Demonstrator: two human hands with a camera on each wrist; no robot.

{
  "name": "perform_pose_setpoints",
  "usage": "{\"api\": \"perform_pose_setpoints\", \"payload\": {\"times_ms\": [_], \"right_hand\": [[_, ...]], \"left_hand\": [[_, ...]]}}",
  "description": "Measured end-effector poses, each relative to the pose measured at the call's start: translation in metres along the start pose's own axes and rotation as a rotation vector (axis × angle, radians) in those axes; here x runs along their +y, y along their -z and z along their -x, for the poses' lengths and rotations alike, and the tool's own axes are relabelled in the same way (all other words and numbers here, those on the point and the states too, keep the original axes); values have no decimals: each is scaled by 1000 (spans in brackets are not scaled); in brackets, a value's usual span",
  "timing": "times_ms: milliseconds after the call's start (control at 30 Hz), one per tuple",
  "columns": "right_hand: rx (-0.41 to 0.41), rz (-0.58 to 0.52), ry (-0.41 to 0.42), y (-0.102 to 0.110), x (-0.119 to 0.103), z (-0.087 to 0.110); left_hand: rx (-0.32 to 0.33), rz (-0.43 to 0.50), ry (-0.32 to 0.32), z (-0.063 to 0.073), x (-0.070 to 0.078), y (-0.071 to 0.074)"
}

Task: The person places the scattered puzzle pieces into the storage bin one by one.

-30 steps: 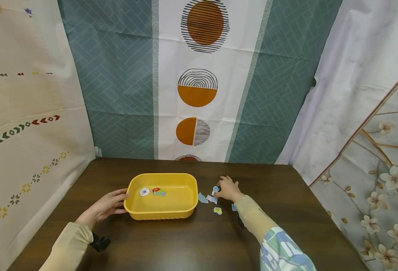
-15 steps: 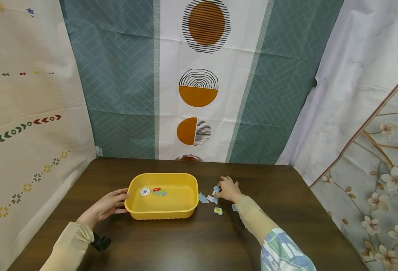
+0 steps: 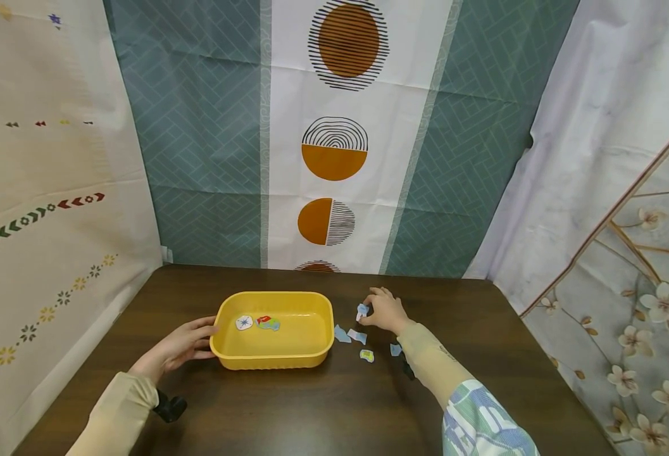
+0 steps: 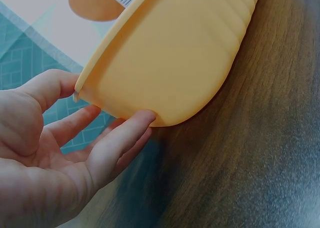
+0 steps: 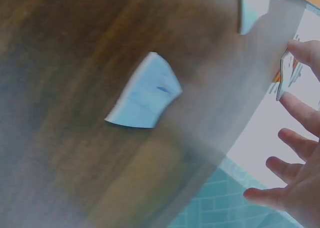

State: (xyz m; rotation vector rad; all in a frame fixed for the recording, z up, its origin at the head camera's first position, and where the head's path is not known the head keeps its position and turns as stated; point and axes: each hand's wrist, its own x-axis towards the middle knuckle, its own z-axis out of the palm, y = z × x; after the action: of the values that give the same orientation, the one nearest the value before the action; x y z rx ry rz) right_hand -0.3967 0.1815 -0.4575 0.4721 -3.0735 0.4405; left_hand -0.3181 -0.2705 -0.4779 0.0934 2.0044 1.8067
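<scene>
At the left end of a yellow plastic tray, my left hand holds the rim, a digit over the edge and other fingertips against the outer wall. Beyond the tray's right end, my right hand pinches a small flat blue-and-white piece between thumb and index finger. Edge-on in the right wrist view, that piece shows in the fingertips, other fingers spread. Inside the tray lie a white piece with a blue star and a red, green and blue patch.
Between tray and right hand lie a blue piece, a pale blue-white piece and a yellow-green piece. Another blue piece rests near the right forearm. The dark wooden table meets hanging cloths at its back and sides.
My right hand has shifted slightly up and away from the other pieces, carrying the blue-and-white piece. The left hand and the tray have stayed in place.
</scene>
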Motion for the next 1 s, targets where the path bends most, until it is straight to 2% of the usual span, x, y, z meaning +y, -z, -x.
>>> {"api": "perform_pose_setpoints", "payload": {"times_ms": [200, 433, 633, 1000], "right_hand": [[45, 17, 44, 9, -15, -8], [59, 28, 76, 20, -40, -18], [94, 48, 144, 28, -66, -25], [36, 69, 207, 23, -107, -33]], "left_hand": [[-8, 1, -8, 1, 0, 2], [-8, 1, -15, 1, 0, 2], [-2, 6, -13, 2, 0, 0], [-12, 15, -25, 1, -1, 1]]}}
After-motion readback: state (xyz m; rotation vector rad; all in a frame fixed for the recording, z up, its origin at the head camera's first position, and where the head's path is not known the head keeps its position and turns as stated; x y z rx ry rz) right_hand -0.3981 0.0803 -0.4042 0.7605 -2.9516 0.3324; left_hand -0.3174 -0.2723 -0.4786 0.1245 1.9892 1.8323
